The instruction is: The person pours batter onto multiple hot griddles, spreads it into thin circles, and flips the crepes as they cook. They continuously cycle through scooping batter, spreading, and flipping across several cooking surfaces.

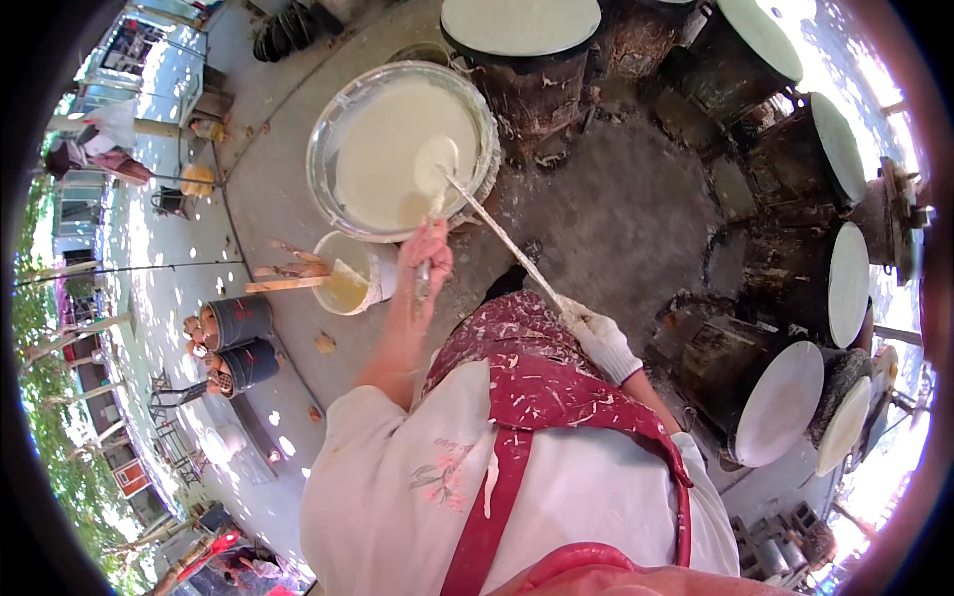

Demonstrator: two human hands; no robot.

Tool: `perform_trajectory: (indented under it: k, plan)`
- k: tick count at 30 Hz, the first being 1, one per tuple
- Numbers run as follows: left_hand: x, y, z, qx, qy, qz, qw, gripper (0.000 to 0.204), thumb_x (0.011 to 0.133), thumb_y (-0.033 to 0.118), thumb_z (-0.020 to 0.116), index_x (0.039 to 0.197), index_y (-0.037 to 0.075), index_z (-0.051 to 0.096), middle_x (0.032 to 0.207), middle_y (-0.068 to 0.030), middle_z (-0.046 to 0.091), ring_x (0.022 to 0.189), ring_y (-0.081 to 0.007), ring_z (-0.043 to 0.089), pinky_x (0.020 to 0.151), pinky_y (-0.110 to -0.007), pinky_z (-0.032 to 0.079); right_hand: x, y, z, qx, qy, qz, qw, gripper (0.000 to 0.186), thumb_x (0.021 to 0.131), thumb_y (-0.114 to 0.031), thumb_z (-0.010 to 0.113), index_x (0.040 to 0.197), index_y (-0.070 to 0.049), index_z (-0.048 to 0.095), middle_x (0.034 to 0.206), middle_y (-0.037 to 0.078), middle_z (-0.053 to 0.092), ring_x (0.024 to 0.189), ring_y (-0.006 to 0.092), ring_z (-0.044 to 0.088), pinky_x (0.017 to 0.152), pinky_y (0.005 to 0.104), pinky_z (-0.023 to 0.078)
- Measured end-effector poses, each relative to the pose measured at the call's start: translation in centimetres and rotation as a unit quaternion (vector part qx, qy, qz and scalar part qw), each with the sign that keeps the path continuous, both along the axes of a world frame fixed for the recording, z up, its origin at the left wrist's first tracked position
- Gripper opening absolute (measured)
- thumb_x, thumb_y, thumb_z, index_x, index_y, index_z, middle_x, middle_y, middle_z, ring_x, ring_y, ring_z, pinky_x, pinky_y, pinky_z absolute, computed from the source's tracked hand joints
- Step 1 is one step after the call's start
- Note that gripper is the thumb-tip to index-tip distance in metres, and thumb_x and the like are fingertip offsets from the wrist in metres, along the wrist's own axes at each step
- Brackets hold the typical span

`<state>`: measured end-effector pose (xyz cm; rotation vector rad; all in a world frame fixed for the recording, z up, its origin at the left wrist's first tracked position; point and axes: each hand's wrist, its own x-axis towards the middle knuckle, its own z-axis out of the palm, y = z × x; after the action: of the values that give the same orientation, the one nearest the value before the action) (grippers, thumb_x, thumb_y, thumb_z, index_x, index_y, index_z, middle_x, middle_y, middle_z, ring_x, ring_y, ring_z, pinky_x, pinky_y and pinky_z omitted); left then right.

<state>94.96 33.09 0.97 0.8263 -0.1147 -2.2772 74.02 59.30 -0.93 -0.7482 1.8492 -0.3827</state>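
Note:
A wide basin of creamy off-white batter stands ahead of me, slightly left. My left hand, bare, is closed around the coated handle of a ladle-like tool, whose pale round end is at the batter's right side. A white glove covers my right hand, which grips the lower end of a long pale stick. The stick slants up and left over the basin's rim, its far tip next to the ladle-like tool. Splashes of batter mark my dark red apron.
Close by the basin's near-left side stands a pale bucket with yellowish liquid and wooden-handled tools. Sooty drum stoves with pale round tops curve around the right. Dark buckets sit farther left on the concrete floor.

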Motion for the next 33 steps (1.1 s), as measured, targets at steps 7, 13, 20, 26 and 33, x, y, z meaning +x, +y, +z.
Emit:
perform_trajectory:
  k: [7,13,20,26,33]
  plan:
    - [1.9,-6.6,17.2,-0.282,0.077,-0.186,0.938,0.03,0.105,0.023,0.047,0.114,-0.005,0.047,0.063,0.0083,0.035,0.04,-0.0013,0.03,0.043,-0.018,0.028,-0.1,3.3,-2.3,-0.389,-0.127,-0.302,0.861,0.047,0.09,-0.012,0.069,0.134,-0.001,0.059,0.079,-0.005,0.062,0.064,0.0022,0.052,0.055,0.021,0.044]
    - [-4.7,-17.2,19.0,-0.213,0.003,-0.168,0.962,0.029,0.106,0.025,0.045,0.109,-0.003,0.051,0.063,0.0095,0.031,0.041,-0.0002,0.028,0.048,-0.02,0.027,-4.8,3.0,-5.8,-0.311,-0.106,-0.546,0.771,0.037,0.093,-0.027,0.07,0.127,-0.011,0.066,0.065,-0.01,0.051,0.047,0.0015,0.04,0.04,0.0198,0.031]
    - [-17.1,-9.0,17.5,-0.555,-0.304,-0.3,0.714,0.034,0.108,0.028,0.04,0.094,0.0,0.052,0.058,0.0023,0.041,0.04,-0.0059,0.035,0.037,-0.022,0.025,-7.9,7.2,-5.4,-0.298,-0.01,-0.676,0.674,0.035,0.094,-0.031,0.07,0.122,-0.01,0.067,0.072,-0.008,0.058,0.05,0.002,0.046,0.043,0.0191,0.033]
    - [-29.3,-3.3,16.8,-0.299,-0.047,-0.657,0.69,0.033,0.106,0.027,0.043,0.095,-0.002,0.056,0.058,0.0054,0.037,0.037,-0.0024,0.03,0.038,-0.022,0.024,-1.6,13.0,-3.5,-0.253,0.049,-0.805,0.535,0.038,0.094,-0.03,0.069,0.126,-0.011,0.066,0.073,-0.007,0.06,0.047,0.002,0.043,0.042,0.0192,0.032]
    - [-37.3,18.8,15.8,-0.192,0.01,-0.876,0.442,0.034,0.106,0.029,0.041,0.098,-0.001,0.054,0.058,0.0081,0.033,0.035,-0.0012,0.028,0.039,-0.022,0.026,14.5,22.9,1.1,-0.175,0.128,-0.925,0.311,0.039,0.094,-0.029,0.069,0.128,-0.009,0.065,0.077,-0.006,0.061,0.055,0.0021,0.047,0.048,0.0195,0.037]
